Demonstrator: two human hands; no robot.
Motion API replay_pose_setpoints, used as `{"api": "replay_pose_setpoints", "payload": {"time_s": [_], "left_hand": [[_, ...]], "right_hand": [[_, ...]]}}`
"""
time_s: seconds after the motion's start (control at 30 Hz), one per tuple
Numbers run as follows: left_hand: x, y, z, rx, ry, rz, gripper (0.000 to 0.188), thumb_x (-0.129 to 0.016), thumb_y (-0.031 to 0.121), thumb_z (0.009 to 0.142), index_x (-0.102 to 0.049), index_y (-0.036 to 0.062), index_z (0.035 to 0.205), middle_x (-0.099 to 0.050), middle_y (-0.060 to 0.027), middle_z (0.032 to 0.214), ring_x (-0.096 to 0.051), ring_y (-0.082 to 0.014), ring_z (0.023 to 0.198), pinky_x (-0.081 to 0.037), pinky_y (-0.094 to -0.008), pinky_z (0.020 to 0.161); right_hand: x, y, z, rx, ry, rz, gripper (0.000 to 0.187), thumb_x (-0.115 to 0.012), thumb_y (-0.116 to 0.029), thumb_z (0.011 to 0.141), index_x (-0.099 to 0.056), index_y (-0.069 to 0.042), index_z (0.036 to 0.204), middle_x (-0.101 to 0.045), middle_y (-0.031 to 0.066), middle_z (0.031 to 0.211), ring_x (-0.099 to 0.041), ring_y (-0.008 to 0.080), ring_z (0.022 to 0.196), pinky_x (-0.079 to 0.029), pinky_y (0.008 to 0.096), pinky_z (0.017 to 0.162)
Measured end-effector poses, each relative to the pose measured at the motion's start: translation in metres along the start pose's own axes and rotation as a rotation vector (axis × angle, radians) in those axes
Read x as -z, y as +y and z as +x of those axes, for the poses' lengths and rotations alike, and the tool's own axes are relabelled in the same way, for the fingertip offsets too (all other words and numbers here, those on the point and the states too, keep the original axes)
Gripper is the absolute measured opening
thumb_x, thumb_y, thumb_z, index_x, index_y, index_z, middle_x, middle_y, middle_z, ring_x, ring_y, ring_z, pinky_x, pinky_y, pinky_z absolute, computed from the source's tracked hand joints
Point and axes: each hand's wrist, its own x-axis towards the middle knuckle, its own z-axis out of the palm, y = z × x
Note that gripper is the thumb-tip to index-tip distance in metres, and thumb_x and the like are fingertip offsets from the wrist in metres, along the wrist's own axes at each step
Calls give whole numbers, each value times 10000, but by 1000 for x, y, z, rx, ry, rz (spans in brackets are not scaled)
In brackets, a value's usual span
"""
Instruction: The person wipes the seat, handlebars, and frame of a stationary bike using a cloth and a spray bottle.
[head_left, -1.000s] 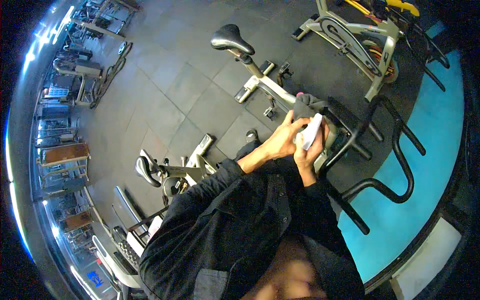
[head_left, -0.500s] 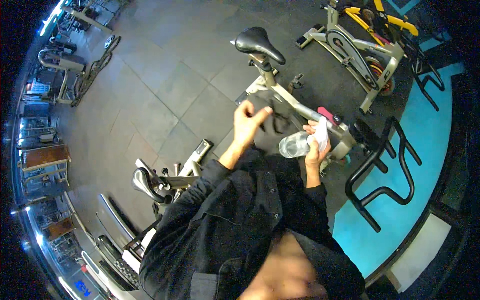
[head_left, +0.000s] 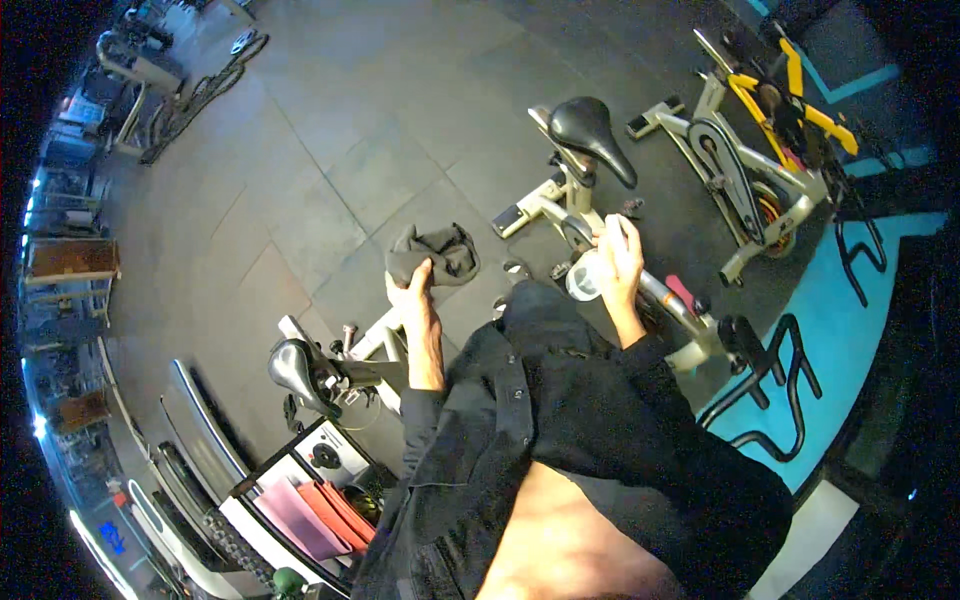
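My left hand (head_left: pixel 413 305) is closed on a crumpled dark grey cloth (head_left: pixel 450 255), thumb on top, held out in front of me above the floor. To the right, my right hand (head_left: pixel 622 270) grips a clear plastic bottle (head_left: pixel 582 281) with a white top. The bottle's round end shows at the left of the fingers, while most of its body is hidden by the hand. Beyond and below this hand stands an exercise bike with a black saddle (head_left: pixel 592 135) and black handlebars (head_left: pixel 785 390). Neither hand touches the bike.
A second bike's saddle (head_left: pixel 297 372) is close on my left, beside a rack holding pink and orange mats (head_left: pixel 322 515). Another exercise bike (head_left: pixel 735 170) and a yellow one (head_left: pixel 795 85) stand at the far right. A thick rope (head_left: pixel 215 95) lies at the far left.
My left hand has moved left with the cloth, which was blurred before and now shows clearly. The right hand has turned the bottle, so its end faces me more. The view has shifted.
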Motion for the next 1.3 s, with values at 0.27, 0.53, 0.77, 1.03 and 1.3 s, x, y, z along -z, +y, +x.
{"api": "replay_pose_setpoints", "payload": {"time_s": [0.27,0.53,0.77,1.03,1.3], "left_hand": [[60,-36,70,-269,413,483,485,-776,109,752,-588,-58,1166,-657,-155,1101,-605,-247,978,-467,-354,915],[46,-41,135,-220,642,624,518,-784,119,700,-575,-82,1131,-636,-212,1083,-619,-310,938,-517,-429,889],[-50,-14,226,-194,377,439,611,-750,113,745,-443,-44,1249,-554,-211,1193,-597,-308,1021,-533,-453,863],[-164,11,359,168,-121,272,500,-721,143,817,-478,27,1238,-563,-160,1200,-577,-295,1058,-484,-458,920],[-271,25,470,555,-785,449,915,-743,245,827,-160,86,1514,-400,-174,1436,-458,-325,1252,-394,-503,1040]], "right_hand": [[-76,18,87,12,-98,142,382,-610,-42,896,-526,33,1261,-614,136,1160,-623,215,1051,-492,327,901],[-104,29,177,228,-133,13,396,-572,-53,900,-528,43,1282,-576,157,1232,-618,241,1080,-466,326,945],[-118,43,225,67,58,48,378,-586,-31,891,-543,44,1260,-583,161,1219,-611,244,1073,-468,326,943],[-154,64,252,-174,301,77,456,-629,-58,891,-478,-25,1320,-643,91,1068,-614,146,980,-492,305,877],[-203,41,252,-254,661,-9,402,-642,-75,906,-513,-30,1283,-642,84,1069,-617,131,968,-490,278,859]]}}
